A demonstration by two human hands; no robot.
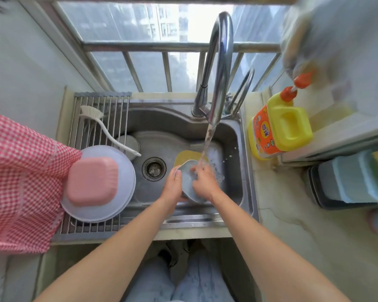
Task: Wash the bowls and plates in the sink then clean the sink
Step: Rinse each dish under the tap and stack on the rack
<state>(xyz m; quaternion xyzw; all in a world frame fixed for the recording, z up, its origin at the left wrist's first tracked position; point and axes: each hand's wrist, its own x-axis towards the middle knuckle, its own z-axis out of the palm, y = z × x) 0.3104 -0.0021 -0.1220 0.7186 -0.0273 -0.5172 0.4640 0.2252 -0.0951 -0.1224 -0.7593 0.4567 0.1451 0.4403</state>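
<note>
I hold a pale blue-grey bowl (pixel 187 182) tilted over the steel sink (pixel 231 184), under the running water from the tap (pixel 219 68). My left hand (pixel 172 186) grips its left rim. My right hand (pixel 203 182) lies on its inner face, fingers in the stream. A yellow cloth or sponge (pixel 183 156) lies on the sink floor behind the bowl. On the roll-up drying rack (pixel 92 101) at the left sit stacked white plates (pixel 127 192) with a pink square bowl (pixel 92 182) upside down on top.
A white dish brush (pixel 100 125) lies on the rack, its handle reaching over the sink. The drain (pixel 153 168) is open. A yellow detergent jug (pixel 279 127) stands on the right counter, with sponges in a holder (pixel 358 177) further right. A red checked cloth (pixel 18 177) hangs at left.
</note>
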